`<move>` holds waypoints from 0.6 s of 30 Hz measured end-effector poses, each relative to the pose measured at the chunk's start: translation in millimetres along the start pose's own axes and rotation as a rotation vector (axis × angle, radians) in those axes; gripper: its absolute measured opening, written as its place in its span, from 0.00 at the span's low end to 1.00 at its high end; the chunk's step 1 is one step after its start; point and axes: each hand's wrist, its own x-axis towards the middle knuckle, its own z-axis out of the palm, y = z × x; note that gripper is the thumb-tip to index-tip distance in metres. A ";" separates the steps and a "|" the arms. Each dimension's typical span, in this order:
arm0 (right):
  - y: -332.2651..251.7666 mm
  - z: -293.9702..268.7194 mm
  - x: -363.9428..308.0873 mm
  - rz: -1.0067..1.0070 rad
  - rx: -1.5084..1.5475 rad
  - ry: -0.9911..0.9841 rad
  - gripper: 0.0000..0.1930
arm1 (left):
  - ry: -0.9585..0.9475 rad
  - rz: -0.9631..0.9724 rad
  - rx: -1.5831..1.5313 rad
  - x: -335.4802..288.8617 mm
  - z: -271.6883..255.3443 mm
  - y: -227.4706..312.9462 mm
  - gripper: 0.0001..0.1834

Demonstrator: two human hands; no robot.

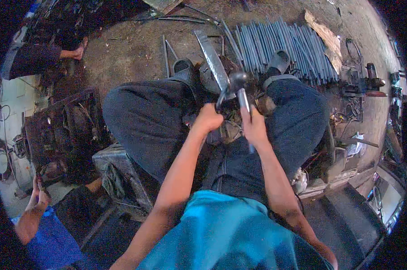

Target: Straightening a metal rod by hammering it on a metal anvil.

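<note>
My right hand (254,126) is wrapped round the metal shaft of a hammer (243,101). The hammer's rounded dark head is up, close beside the lower end of a long, flat, shiny metal blade (214,63). My left hand (210,118) is closed on a dark, curved piece at the blade's near end; whether this is the blade's own tang or a separate tool I cannot tell. The blade slants away to the far left over a dark, round-topped block (209,80) between my feet. Hammer and hand partly hide the block and blade end.
Many thin metal rods (284,49) lie bundled beyond my right foot, beside a torn cardboard sheet (324,36). A worn wooden box (122,173) stands by my left thigh. A co-worker in a blue shirt (53,238) sits at lower left; another person's foot (81,48) shows at upper left.
</note>
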 end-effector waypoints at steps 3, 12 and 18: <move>-19.1 0.9 14.3 0.215 0.179 -0.046 0.16 | -0.040 0.023 -0.011 8.0 -7.0 -14.8 0.15; -2.3 -0.6 12.0 0.412 0.288 0.024 0.18 | 0.027 -0.176 0.001 -11.7 -12.4 13.9 0.22; -41.4 -9.4 11.6 0.291 0.119 -0.014 0.19 | 0.172 0.100 0.300 -27.2 -9.5 14.2 0.20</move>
